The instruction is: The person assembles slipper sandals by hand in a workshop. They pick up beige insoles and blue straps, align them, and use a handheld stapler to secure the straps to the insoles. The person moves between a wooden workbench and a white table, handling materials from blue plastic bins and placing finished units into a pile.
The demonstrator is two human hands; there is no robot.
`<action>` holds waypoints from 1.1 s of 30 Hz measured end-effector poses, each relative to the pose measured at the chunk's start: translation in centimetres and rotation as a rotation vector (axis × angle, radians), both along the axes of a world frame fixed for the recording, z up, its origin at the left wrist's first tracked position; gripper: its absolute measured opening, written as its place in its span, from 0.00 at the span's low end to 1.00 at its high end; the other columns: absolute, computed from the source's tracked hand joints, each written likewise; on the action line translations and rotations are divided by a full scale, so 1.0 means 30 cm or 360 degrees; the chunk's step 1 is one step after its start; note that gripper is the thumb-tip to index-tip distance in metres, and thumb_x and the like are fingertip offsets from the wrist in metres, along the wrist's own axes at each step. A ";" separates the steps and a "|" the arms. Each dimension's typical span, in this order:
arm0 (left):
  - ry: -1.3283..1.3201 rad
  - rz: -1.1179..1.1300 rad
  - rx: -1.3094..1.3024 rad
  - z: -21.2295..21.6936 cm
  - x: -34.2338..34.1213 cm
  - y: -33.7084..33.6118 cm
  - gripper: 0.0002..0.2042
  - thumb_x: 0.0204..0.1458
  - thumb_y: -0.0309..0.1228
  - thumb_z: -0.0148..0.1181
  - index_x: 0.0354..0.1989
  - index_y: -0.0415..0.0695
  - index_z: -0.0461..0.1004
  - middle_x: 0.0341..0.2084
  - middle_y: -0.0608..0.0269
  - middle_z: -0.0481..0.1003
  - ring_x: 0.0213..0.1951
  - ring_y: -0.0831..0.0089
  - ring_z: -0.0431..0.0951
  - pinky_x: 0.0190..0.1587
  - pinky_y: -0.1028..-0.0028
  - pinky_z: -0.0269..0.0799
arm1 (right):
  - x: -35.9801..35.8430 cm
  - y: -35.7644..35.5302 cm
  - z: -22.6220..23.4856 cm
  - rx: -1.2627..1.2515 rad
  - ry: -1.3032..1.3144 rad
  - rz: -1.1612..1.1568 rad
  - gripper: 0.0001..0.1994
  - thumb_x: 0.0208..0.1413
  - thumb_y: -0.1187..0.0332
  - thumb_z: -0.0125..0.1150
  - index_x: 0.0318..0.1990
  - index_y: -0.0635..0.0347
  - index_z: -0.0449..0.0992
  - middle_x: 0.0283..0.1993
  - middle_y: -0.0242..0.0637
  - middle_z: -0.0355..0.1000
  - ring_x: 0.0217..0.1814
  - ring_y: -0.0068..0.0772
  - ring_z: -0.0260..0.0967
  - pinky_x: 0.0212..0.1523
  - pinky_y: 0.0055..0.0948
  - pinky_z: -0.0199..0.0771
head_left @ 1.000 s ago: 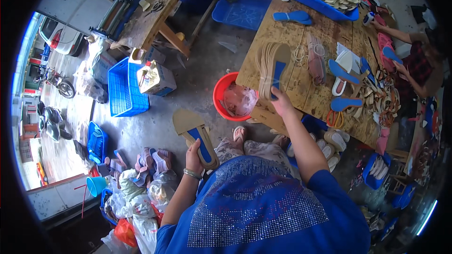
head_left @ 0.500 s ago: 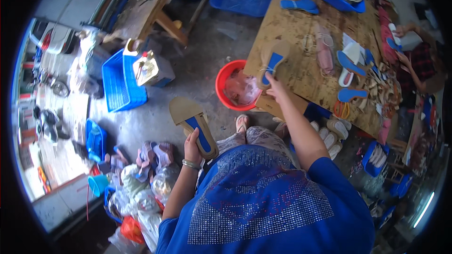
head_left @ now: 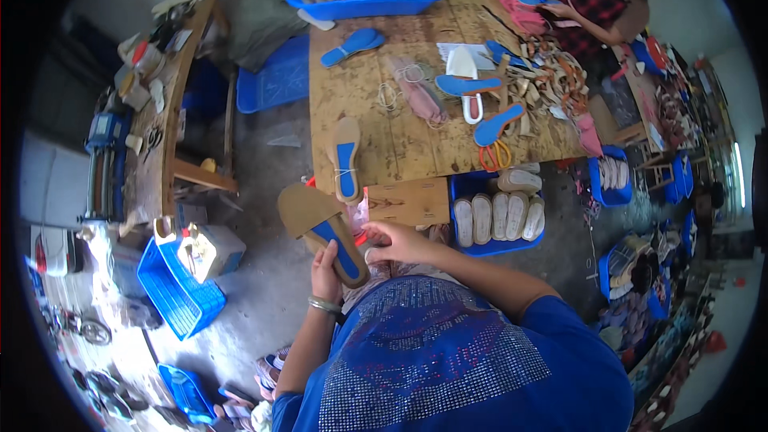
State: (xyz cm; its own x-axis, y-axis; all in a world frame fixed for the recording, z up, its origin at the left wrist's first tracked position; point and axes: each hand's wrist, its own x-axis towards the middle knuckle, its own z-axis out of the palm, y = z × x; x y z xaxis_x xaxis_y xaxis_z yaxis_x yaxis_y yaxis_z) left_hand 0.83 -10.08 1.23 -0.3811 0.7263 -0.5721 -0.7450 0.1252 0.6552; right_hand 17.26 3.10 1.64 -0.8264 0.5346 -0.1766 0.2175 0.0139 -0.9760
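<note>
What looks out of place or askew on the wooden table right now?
One tan shoe sole with a blue insole lies at the wooden table front edge, its heel end overhanging, apart from the other soles. Nothing looks spilled or damaged.

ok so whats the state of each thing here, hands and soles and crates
left hand: gripping the tan sole
tan sole: held, blue insert up
right hand: touching that sole's end
sole on table edge: lying flat, unheld
blue crate: holds pale soles on edge
scissors: lying on table
</note>
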 end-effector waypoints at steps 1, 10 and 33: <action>-0.0014 -0.0088 0.0030 -0.002 0.029 0.043 0.12 0.56 0.33 0.56 0.44 0.37 0.72 0.35 0.61 0.77 0.34 0.73 0.78 0.38 0.75 0.75 | 0.018 -0.013 0.044 0.0052 -0.0020 0.0028 0.35 0.42 0.62 0.74 0.57 0.64 0.63 0.44 0.39 0.69 0.48 0.28 0.68 0.47 0.28 0.72; -0.0075 -0.0682 0.0192 0.046 0.340 0.348 0.12 0.59 0.31 0.52 0.47 0.38 0.71 0.39 0.58 0.77 0.39 0.71 0.78 0.43 0.73 0.75 | 0.286 0.066 0.050 0.0207 -0.0343 -0.0593 0.48 0.32 0.62 0.77 0.62 0.67 0.54 0.54 0.51 0.62 0.54 0.44 0.64 0.55 0.37 0.66; 0.0338 -0.0682 0.0055 0.101 0.767 0.710 0.16 0.57 0.40 0.57 0.42 0.39 0.75 0.31 0.68 0.75 0.33 0.83 0.71 0.39 0.80 0.67 | 0.644 0.484 0.032 0.0368 -0.0090 -0.0507 0.53 0.36 0.65 0.72 0.68 0.62 0.41 0.59 0.57 0.59 0.61 0.52 0.60 0.59 0.40 0.62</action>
